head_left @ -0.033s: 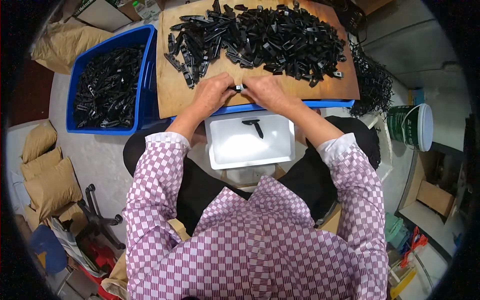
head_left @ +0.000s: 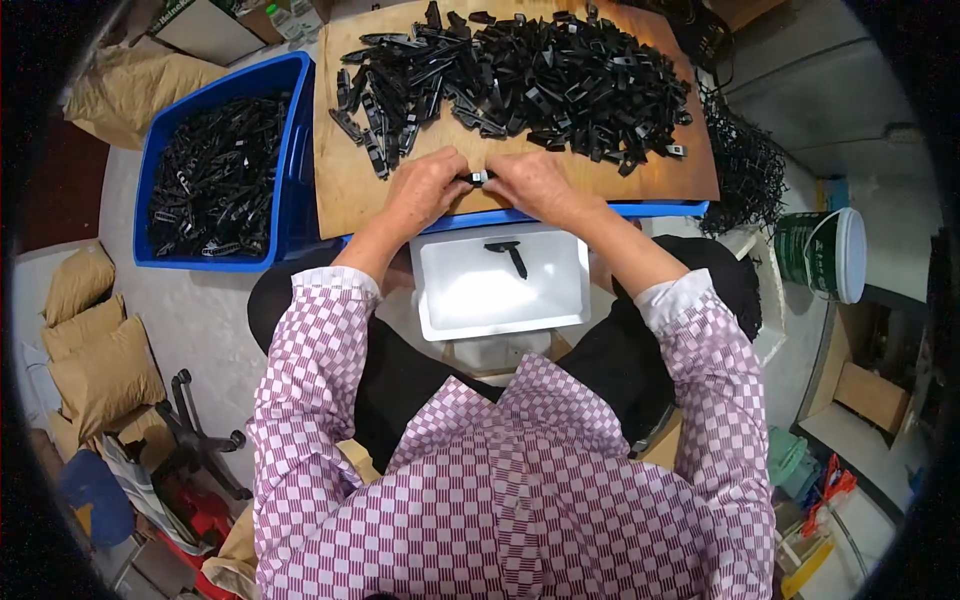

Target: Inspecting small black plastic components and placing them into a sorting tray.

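I see a small black plastic piece pinched in the fingers of the left hand and right hand, over the smooth wooden board; beyond, a jagged black heap; nearer, a glossy rectangular tray.

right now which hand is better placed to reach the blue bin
Left, most likely: the left hand is nearer the blue bin, while the right hand is farther across. Both hold a small black piece, so the left might need to let go first.
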Demonstrator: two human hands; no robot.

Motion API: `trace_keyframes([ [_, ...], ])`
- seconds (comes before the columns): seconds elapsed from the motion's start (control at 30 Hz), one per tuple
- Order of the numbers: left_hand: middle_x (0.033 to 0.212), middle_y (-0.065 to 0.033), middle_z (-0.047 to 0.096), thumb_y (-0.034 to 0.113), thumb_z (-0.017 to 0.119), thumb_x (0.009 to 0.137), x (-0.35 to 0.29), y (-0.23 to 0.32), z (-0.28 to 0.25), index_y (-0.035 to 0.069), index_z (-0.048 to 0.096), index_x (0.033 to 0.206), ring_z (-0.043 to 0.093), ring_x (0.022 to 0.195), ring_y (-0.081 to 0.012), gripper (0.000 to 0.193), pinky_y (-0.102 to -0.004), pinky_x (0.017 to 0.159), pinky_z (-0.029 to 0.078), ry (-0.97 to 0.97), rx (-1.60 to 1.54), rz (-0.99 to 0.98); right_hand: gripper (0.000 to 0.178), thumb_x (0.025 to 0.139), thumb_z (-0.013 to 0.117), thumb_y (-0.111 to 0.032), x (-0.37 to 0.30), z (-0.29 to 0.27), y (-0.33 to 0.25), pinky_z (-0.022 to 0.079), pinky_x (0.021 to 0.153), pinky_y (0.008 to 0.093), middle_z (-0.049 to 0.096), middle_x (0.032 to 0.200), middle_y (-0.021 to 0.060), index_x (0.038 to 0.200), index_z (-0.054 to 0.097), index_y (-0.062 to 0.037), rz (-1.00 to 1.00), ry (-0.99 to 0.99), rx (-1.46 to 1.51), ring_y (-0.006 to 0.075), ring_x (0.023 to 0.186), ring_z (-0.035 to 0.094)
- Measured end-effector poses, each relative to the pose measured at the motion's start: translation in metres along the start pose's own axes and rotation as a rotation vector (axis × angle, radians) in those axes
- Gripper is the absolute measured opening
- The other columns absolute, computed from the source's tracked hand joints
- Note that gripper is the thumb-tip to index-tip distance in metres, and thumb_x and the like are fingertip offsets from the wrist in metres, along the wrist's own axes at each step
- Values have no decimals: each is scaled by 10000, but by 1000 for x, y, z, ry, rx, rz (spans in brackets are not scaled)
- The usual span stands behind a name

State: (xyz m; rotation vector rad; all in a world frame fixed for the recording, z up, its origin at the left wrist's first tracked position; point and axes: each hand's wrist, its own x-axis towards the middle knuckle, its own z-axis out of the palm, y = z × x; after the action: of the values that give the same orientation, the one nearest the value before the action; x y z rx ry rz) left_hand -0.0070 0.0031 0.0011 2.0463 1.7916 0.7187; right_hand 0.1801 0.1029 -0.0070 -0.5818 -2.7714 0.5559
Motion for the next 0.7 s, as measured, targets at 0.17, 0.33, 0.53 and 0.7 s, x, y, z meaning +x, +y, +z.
trace_keyframes([
  [0.17, 945, -99, 601, 131, 684, 817, 13, 5, -13, 65, 635, 955, 621, 817, -311, 161, -384, 700, 498, -36, -20, -61, 159, 812, 664, -185, -3, -31, 12, 521, 657, 411, 607, 819, 119, 873, 581, -63, -21, 111, -131, 307, 797, 628],
  [0.33, 1005, -103, 582, 141, 674, 811, 48, 1, -14, 95, 606, 1038, 620, 875, -317, 240, -402, 750, 508, 156, 90, -123, 117, 767, 634, -106, 9, -24, 21, 548, 723, 382, 577, 907, 88, 865, 590, -58, 69, 86, -436, 281, 898, 605],
  [0.53, 986, -112, 581, 156, 677, 805, 56, 7, -9, 96, 583, 1020, 618, 908, -320, 243, -410, 766, 512, 35, 300, -32, 93, 770, 611, -70, 8, -30, 21, 550, 736, 387, 570, 914, 107, 860, 598, -49, 69, 31, -454, 302, 903, 607],
  [0.7, 990, -116, 593, 191, 691, 820, 47, 8, -15, 92, 563, 1029, 616, 911, -329, 265, -428, 748, 499, -88, 230, 2, 138, 801, 581, -26, 5, -32, 29, 525, 707, 402, 546, 893, 114, 934, 556, -51, 133, 226, -149, 311, 853, 613],
])
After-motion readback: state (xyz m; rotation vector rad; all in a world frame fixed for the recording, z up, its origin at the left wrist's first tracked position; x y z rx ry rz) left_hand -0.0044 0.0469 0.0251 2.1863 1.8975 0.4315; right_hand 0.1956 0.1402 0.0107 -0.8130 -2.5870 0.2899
